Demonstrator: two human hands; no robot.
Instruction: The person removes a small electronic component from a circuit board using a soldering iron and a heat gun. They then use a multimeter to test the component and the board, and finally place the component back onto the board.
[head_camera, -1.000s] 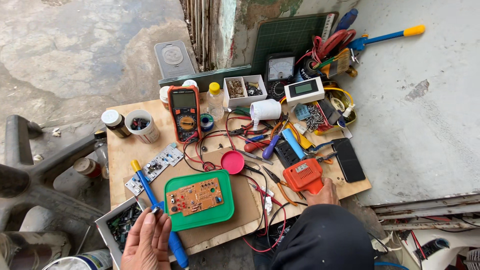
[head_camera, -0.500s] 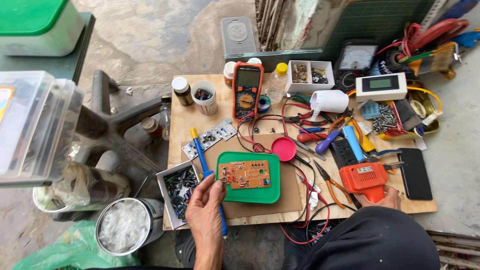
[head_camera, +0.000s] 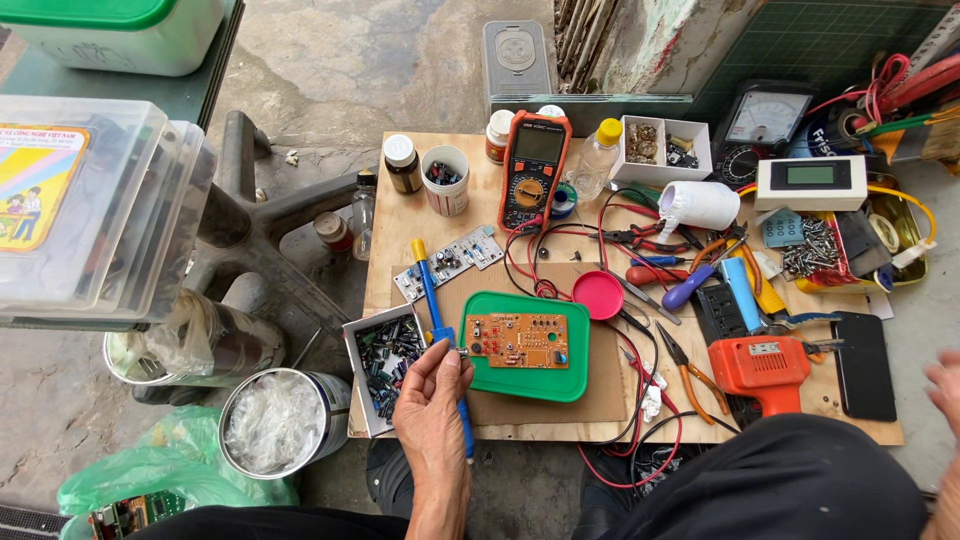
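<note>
We are pinching a small part in our left hand (head_camera: 432, 395), just left of the orange circuit board (head_camera: 518, 340) lying lengthwise at frame centre, our right hand (head_camera: 945, 385) spread far off.

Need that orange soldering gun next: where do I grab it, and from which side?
Take the soldering gun by its pistol handle, which points toward you at the table's near edge. Come from the near side; pliers lie close on its left, a black phone on its right.
</note>
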